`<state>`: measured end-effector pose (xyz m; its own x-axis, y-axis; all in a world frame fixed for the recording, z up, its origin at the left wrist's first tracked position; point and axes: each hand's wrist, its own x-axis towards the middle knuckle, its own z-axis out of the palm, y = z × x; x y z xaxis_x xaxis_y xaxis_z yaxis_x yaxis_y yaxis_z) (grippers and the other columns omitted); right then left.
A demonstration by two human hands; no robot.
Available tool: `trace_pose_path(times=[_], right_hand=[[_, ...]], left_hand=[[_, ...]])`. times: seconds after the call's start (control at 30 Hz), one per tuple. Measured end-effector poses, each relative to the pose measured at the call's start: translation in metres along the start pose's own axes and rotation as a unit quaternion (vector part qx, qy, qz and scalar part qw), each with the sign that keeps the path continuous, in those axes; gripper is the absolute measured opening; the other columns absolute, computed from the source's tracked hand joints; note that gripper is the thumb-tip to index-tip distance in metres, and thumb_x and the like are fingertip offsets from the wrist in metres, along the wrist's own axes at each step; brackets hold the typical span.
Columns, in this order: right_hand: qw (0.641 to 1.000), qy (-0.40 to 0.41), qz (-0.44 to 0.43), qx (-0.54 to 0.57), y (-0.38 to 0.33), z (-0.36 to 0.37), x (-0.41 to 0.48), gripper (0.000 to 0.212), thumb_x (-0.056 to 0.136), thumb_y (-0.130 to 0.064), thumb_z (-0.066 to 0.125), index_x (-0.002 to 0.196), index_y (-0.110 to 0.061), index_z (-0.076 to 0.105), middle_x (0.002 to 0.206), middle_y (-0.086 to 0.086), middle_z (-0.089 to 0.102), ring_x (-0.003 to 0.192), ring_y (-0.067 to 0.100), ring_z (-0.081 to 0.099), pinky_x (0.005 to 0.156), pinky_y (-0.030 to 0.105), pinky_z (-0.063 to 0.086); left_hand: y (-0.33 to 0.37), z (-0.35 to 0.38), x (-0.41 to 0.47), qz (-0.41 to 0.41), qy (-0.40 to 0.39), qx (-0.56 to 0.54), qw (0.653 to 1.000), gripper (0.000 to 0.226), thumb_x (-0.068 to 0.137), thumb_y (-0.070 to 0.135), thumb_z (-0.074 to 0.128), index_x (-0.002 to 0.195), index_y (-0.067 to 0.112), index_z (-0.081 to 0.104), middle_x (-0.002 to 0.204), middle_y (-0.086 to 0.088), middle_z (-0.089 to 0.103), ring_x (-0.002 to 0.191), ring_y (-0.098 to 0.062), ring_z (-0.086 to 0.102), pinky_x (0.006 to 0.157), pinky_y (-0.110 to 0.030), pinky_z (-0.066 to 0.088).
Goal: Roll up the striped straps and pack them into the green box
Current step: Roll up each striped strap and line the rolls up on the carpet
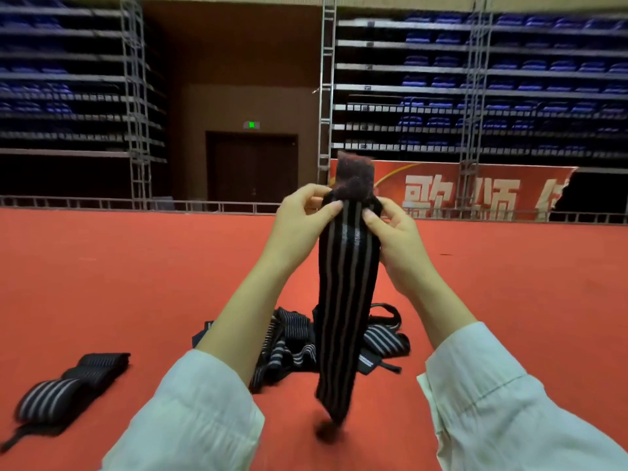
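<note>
While the striped strap (345, 300) hangs in front of me, its long axis runs straight up and down, the top end at my fingers and the loose tail dangling just above the red floor (136, 266). My left hand (302, 219) pinches the top's left edge between thumb and forefinger. My right hand (394, 239) clamps the right edge, thumb on the striped face. Both sit level, equally near, and the fuzzy fastening patch (355, 175) stands up just above them. I judge the roll should start there and wind downward along the length.

Below lies a loose heap of straps (292, 338). One carries a small black label (369, 363), too small to read. Well to my left are bundled straps (64, 385). No green box is in view. Far off, a red banner (441, 192) shows large pale characters, "歌颂", then a cut-off one.
</note>
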<state>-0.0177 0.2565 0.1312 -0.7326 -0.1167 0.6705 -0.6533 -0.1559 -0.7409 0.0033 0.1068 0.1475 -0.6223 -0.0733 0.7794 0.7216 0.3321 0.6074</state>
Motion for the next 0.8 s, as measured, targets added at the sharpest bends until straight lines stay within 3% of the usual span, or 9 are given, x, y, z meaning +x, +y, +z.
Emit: trace_pose_path(times=[0.1,0.23,0.37,0.43,0.5,0.63,0.8], right_hand=[[0.999,-0.025,-0.031,0.007,-0.035,0.004,-0.005,0.018,0.098,-0.006,0.048,0.106,-0.014,0.062,0.102,0.008,0.067,0.094,0.023,0.066,0.084,0.037,0.054],[0.999,-0.035,-0.039,0.012,-0.059,0.004,-0.014,0.018,0.098,-0.010,0.050,0.110,-0.013,0.063,0.105,0.007,0.069,0.100,0.026,0.067,0.086,0.038,0.055],[1.000,-0.029,0.009,0.009,-0.035,0.001,-0.033,0.016,0.098,-0.011,0.050,0.107,-0.015,0.062,0.094,0.002,0.069,0.084,0.017,0.067,0.071,0.033,0.054],[0.998,-0.016,0.055,-0.010,-0.006,-0.002,-0.045,0.016,0.098,-0.012,0.051,0.108,-0.016,0.062,0.091,0.000,0.069,0.080,0.015,0.067,0.066,0.032,0.053],[0.994,-0.011,0.104,-0.028,0.030,-0.006,-0.058,0.015,0.098,-0.011,0.051,0.107,-0.015,0.062,0.089,-0.002,0.069,0.078,0.012,0.067,0.063,0.030,0.052],[0.973,-0.027,0.226,-0.047,0.116,-0.011,-0.098,0.015,0.097,-0.004,0.051,0.096,-0.014,0.063,0.072,-0.010,0.068,0.060,0.000,0.063,0.049,0.020,0.050],[0.948,-0.020,0.299,-0.109,0.214,-0.018,-0.137,0.013,0.091,0.001,0.059,0.086,-0.010,0.063,0.075,-0.001,0.064,0.070,0.010,0.059,0.055,0.015,0.047]], left_hand=[[0.031,-0.010,-0.001,0.027,0.009,-0.008,1.000,0.007,0.090,0.011,0.065,0.096,0.014,0.067,0.082,0.007,0.067,0.082,-0.010,0.065,0.080,-0.033,0.055],[0.050,-0.017,-0.006,0.042,0.011,-0.020,0.999,0.004,0.090,0.013,0.066,0.093,0.016,0.066,0.080,0.006,0.067,0.076,-0.003,0.064,0.072,-0.025,0.055],[0.031,-0.009,-0.022,0.014,-0.007,-0.017,1.000,0.006,0.089,0.013,0.067,0.088,0.019,0.066,0.079,0.008,0.066,0.074,0.000,0.062,0.070,-0.018,0.050],[0.005,-0.002,-0.036,-0.024,-0.018,-0.007,1.000,0.008,0.089,0.013,0.067,0.086,0.021,0.065,0.080,0.007,0.065,0.074,-0.001,0.060,0.071,-0.018,0.049],[-0.030,0.006,-0.056,-0.074,-0.040,0.004,0.996,0.005,0.088,0.014,0.067,0.086,0.019,0.066,0.081,0.004,0.065,0.077,-0.009,0.061,0.074,-0.027,0.051],[-0.119,0.024,-0.114,-0.206,-0.082,0.026,0.975,0.012,0.088,0.011,0.068,0.081,0.020,0.064,0.075,0.005,0.062,0.076,-0.013,0.057,0.064,-0.029,0.047],[-0.213,0.044,-0.173,-0.326,-0.102,0.053,0.938,0.016,0.083,0.009,0.073,0.076,0.020,0.064,0.076,0.000,0.064,0.076,-0.016,0.058,0.077,-0.047,0.053]])
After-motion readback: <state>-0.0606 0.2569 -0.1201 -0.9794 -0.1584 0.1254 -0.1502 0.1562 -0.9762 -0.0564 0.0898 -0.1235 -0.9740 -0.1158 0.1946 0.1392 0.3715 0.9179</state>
